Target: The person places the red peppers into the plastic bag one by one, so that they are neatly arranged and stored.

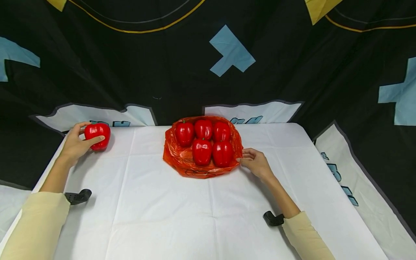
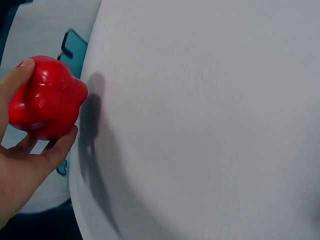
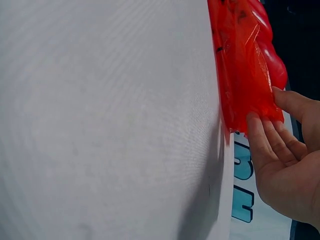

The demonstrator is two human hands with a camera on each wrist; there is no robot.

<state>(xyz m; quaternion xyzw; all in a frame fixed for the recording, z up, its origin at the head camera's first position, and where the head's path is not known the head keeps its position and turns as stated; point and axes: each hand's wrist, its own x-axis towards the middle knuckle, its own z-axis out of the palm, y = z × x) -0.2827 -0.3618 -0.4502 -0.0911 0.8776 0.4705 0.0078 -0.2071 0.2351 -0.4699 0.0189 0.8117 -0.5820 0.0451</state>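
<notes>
My left hand [image 1: 76,142] grips a red bell pepper [image 1: 101,134] near the far left corner of the table. In the left wrist view the thumb lies over one side of that pepper [image 2: 47,102] and fingers support the other. A red-orange plastic bag [image 1: 178,164] lies spread open at the table's far middle, its edge rolled around several red bell peppers [image 1: 202,151]. At the bag's right side, my right hand [image 1: 256,163] pinches the rim between thumb and fingers. The right wrist view shows the bag's thin wall [image 3: 245,75] between them.
A white cloth covers the table [image 1: 169,216]. Behind it hangs a black cloth [image 1: 146,79] with blue and yellow shapes and white lettered borders. Each wrist wears a black camera mount [image 1: 78,196].
</notes>
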